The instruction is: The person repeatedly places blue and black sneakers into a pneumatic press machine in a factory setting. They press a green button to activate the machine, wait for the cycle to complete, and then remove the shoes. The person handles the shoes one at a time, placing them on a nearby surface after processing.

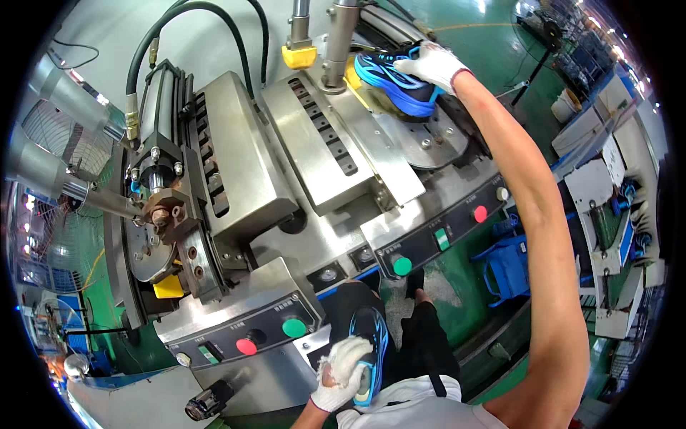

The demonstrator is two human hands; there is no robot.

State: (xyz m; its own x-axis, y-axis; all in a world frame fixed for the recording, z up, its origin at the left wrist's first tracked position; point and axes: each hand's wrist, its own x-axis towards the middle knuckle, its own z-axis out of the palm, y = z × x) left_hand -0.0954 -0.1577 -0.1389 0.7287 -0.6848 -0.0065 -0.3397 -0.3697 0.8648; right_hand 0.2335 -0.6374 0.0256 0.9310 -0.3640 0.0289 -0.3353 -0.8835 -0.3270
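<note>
At the far side of the machine, my right hand, in a white knit glove, grips a black sneaker with a thick blue sole. This shoe rests tilted on the machine's right station, beside a yellow pad. Low in front of my body, my left hand, also gloved, is closed round the heel end of a second black sneaker with light blue trim. Bare skin shows at one spot through the left glove. That shoe hangs near my lap, toe pointing away from me.
Between the stations stand slanted metal housings. Green and red buttons sit on the left control panel and the right control panel. A yellow block hangs from a rod. Right of me are a blue stool and a rack holding shoes.
</note>
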